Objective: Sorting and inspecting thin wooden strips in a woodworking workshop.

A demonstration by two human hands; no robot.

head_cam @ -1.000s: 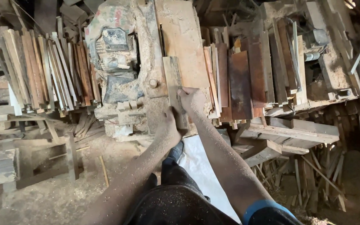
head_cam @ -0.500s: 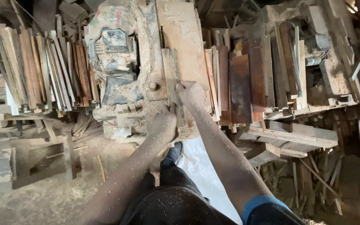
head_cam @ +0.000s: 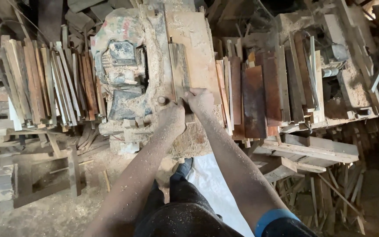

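Nearest the camera are the person's dark trousers (head_cam: 185, 215), dusted with sawdust, above a white sheet (head_cam: 216, 184) spread on the floor. Both bare forearms reach forward to the sawdust-caked machine surface (head_cam: 194, 30). The left hand (head_cam: 171, 117) lies with its grip curled down over the near end of a narrow wooden strip (head_cam: 180, 70); the right hand (head_cam: 201, 99), just beside it, has its fingers closed on the same end, thumb side pressed to the wood. The strip lies lengthwise on the surface, running away from the person, its far part resting along the left edge of a broad pale board (head_cam: 196, 48).

Left of the hands sits a grimy motor housing (head_cam: 121, 74), partly draped with a printed sack (head_cam: 119, 28). Farther left, a stack of thin slats (head_cam: 49, 83) stands on edge in a row. Right of the surface, more planks (head_cam: 259, 96), some dark reddish, lie side by side on a bench, and loose offcuts (head_cam: 325, 197) are scattered on the floor below it. No bin or box with contents is clearly visible.
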